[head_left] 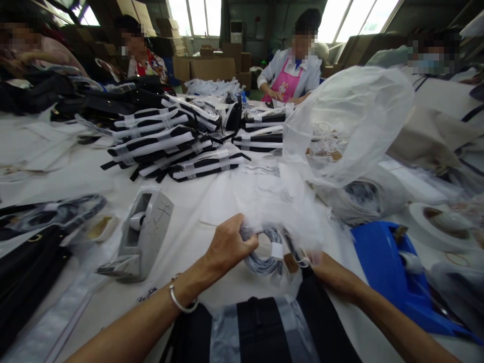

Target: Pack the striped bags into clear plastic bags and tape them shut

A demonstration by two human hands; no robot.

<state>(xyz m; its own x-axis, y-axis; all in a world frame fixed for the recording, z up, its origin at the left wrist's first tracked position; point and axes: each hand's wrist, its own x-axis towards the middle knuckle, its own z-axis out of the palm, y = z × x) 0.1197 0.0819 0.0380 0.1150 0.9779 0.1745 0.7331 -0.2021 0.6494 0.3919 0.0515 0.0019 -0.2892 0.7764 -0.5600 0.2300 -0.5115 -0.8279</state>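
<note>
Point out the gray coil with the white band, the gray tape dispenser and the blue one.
Gray coil (261, 266): head view, lower part of its ring.
Gray tape dispenser (155, 229): head view, side of its body.
Blue tape dispenser (382, 267): head view, side of its body.

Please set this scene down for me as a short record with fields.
Left hand: left hand, closed at the near edge of a plastic bag
Right hand: right hand, at the bag's other side; grip blurred
Between hands: coil with a white band
Nearest the person: black bundle crossed by shiny strips
Left side: grey dispenser
Right side: blue dispenser
Farther back: stacked black-and-white bundles
Across the table: co-worker in a pink apron
</note>
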